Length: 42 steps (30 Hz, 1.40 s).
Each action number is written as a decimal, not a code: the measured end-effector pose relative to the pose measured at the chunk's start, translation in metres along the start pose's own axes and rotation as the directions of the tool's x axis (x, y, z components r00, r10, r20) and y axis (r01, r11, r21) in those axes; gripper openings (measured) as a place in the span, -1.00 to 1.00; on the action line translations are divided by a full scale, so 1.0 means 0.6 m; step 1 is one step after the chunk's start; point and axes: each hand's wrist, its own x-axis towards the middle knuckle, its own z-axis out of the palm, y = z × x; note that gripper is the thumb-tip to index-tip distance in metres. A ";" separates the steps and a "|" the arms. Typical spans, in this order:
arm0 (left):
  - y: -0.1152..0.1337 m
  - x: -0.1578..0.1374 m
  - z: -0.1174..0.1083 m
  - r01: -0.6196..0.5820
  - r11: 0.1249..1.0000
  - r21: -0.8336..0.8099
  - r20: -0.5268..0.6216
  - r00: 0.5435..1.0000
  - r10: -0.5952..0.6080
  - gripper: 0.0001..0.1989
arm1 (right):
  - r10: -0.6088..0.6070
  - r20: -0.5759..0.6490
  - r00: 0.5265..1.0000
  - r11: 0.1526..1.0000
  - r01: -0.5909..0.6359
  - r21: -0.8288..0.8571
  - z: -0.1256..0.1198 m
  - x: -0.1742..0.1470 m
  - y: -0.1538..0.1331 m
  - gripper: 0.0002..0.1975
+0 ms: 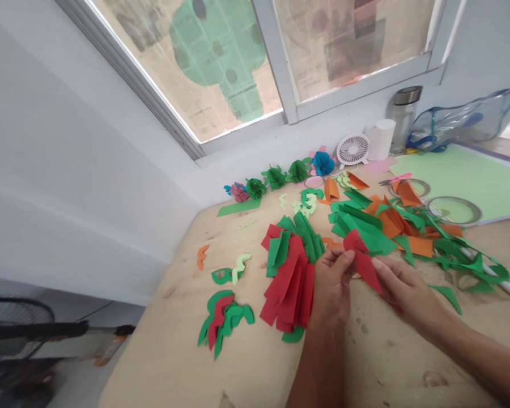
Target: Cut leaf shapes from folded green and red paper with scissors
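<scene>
Between both hands is a folded piece of red paper (pixel 365 266), raised a little over the table. My left hand (pixel 334 277) pinches its left side with thumb and fingers. On the right side, my right hand (pixel 402 286) grips its edge. Just left of my left hand lies a pile of folded red paper pieces (pixel 289 289), with folded green paper pieces (pixel 304 235) behind it. Further left rest cut green and red curvy paper shapes (pixel 225 320). A pale green curvy shape (pixel 241 266) and an orange one (pixel 202 256) lie beyond those.
Green and orange paper scraps (pixel 391 221) spread over the right of the wooden table (pixel 165 351). Rolls of tape (pixel 454 211) lie on a light green sheet (pixel 480 175). Folded paper turtles (pixel 275 177), a small fan (pixel 352 150) and a bottle (pixel 404 119) stand along the wall.
</scene>
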 end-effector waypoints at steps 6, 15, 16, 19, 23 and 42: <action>-0.001 0.001 -0.004 0.029 1.000 0.000 0.009 1.000 -0.029 -0.76 | 0.150 -0.010 0.989 0.931 -0.138 0.339 -0.001 -0.004 0.005 -0.54; -0.009 0.006 -0.003 0.005 0.972 0.236 -0.030 1.000 0.002 -0.72 | 0.185 -0.012 0.983 0.888 -0.162 0.430 -0.003 0.001 0.012 -0.71; -0.008 0.006 -0.002 -0.009 0.969 0.247 -0.039 0.999 0.019 -0.72 | 0.179 -0.014 0.984 0.900 -0.158 0.406 -0.003 0.001 0.013 -0.71; -0.007 0.004 0.003 -0.046 0.963 0.264 -0.041 0.997 0.059 -0.75 | 0.161 -0.008 0.987 0.936 -0.150 0.317 -0.002 0.002 0.014 -0.71; -0.006 0.004 0.002 -0.067 0.959 0.274 -0.051 0.995 0.085 -0.76 | 0.130 -0.030 0.991 0.976 -0.122 0.182 -0.003 0.002 0.010 -0.71; 0.006 0.002 0.000 0.100 0.995 -0.010 -0.036 0.994 -0.100 -0.73 | 0.127 0.038 0.991 0.914 -0.132 0.383 -0.003 0.003 0.015 -0.72</action>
